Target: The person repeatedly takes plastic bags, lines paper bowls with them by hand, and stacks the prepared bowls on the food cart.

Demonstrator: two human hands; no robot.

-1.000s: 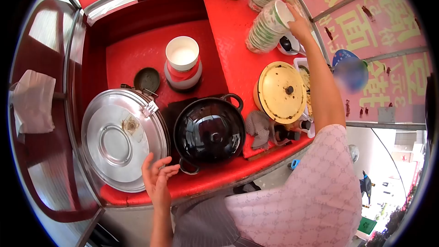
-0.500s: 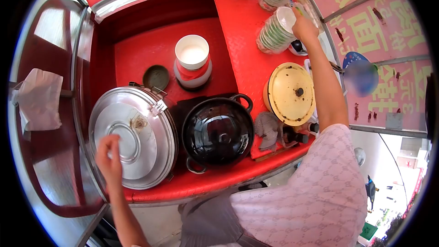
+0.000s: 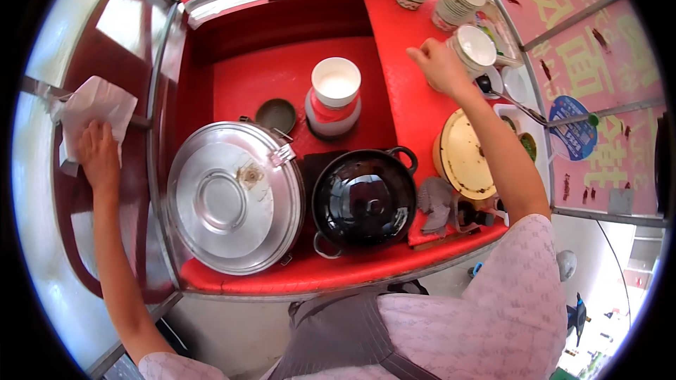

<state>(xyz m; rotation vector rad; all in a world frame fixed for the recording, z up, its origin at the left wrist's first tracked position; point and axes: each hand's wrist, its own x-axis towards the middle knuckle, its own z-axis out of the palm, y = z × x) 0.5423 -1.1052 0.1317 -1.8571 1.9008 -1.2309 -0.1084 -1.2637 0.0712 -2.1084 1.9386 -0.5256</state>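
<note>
At the far left, my left hand reaches up to a hanging bundle of white bags, its fingers closed on the lower part. My right hand hovers by a stack of paper bowls at the upper right, hiding the stack's lower part. Its fingers are loosely bent and apart, with nothing visible between them. Below that forearm sits a yellow lidded pot, partly covered by the arm.
A large silver lidded pot and a black lidded pot stand in front. Behind are a white tub and a small dark dish. More bowl stacks stand at the back right. A grey cloth lies beside the black pot.
My left hand has moved left from above the silver pot to the white bags. My right hand has shifted from the bowl stack's rim to its left side. The view has swung left.
</note>
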